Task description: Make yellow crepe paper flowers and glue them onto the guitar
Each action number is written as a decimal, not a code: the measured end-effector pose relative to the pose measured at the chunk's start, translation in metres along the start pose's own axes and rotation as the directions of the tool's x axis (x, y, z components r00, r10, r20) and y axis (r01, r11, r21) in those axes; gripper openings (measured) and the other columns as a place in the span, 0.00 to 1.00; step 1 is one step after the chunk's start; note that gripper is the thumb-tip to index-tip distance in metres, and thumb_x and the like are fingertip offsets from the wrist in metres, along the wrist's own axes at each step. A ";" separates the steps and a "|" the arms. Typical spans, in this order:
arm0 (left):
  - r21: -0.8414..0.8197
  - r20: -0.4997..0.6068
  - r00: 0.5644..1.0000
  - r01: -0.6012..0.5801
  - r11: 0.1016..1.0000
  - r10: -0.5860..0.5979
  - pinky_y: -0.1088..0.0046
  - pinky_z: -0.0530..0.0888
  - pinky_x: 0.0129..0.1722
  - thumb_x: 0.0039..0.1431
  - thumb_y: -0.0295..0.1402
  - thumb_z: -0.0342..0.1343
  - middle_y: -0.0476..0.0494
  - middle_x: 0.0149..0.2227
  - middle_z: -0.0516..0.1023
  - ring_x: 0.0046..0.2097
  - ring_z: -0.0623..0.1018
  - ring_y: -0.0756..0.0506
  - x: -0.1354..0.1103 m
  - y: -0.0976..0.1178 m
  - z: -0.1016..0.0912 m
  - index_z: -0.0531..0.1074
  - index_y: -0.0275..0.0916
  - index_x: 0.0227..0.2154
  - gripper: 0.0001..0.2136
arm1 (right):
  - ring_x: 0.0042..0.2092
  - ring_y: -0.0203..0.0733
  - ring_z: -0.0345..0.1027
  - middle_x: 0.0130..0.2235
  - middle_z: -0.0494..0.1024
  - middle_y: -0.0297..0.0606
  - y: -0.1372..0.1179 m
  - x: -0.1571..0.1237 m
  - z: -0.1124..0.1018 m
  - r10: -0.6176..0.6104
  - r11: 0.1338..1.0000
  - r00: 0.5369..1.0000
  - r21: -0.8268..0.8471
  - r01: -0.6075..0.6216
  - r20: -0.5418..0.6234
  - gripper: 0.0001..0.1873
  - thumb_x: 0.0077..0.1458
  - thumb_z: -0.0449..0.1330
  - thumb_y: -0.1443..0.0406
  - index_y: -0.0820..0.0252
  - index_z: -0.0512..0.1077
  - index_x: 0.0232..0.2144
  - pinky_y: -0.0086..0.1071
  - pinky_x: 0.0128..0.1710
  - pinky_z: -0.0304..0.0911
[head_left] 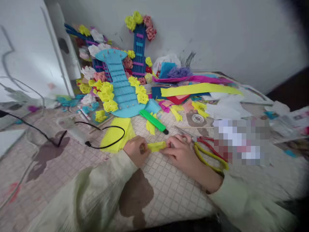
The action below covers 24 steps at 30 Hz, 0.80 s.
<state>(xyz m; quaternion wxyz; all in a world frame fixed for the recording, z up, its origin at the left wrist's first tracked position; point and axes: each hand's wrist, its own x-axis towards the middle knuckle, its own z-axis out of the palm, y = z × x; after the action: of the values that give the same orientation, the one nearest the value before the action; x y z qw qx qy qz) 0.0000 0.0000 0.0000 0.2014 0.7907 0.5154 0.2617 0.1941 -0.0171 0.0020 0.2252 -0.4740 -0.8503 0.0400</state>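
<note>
A narrow strip of yellow crepe paper (156, 146) stretches between my two hands, just above the patterned tabletop. My left hand (137, 149) is closed round its left end, fingers curled in. Its other end is pinched by the thumb and fingers of my right hand (181, 151). A stack of yellow crepe paper sheets (118, 133) lies behind my left hand. Just beyond the strip rests a green utility knife (154, 120) on crumpled yellow scraps. Scissors with red and yellow handles (209, 154) lie beside my right hand, partly hidden by it.
A glue gun (72, 129) with a looping black cord lies to the left. Behind stand a blue cardboard piece (123, 87) edged with yellow paper flowers and a dark blue strip (139, 48). Long yellow crepe paper (200, 90) and scraps cover the back right, near a tape roll (197, 119).
</note>
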 end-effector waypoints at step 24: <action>-0.006 -0.092 0.956 -0.279 0.960 0.277 0.65 0.67 0.39 0.48 0.27 0.50 0.44 0.34 0.72 0.38 0.69 0.44 -0.001 -0.012 0.013 0.73 0.40 0.29 0.08 | 0.46 0.40 0.59 0.41 0.72 0.33 0.005 0.016 -0.011 -0.205 0.977 0.967 0.087 0.193 0.151 0.07 0.54 0.56 0.66 0.54 0.72 0.35 0.40 0.47 0.46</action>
<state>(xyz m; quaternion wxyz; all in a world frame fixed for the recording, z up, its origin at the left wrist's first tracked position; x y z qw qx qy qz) -0.0012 0.0032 -0.0176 0.1466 0.8407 0.4053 0.3278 0.1952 -0.0028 0.0166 0.1763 -0.3732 -0.9068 0.0853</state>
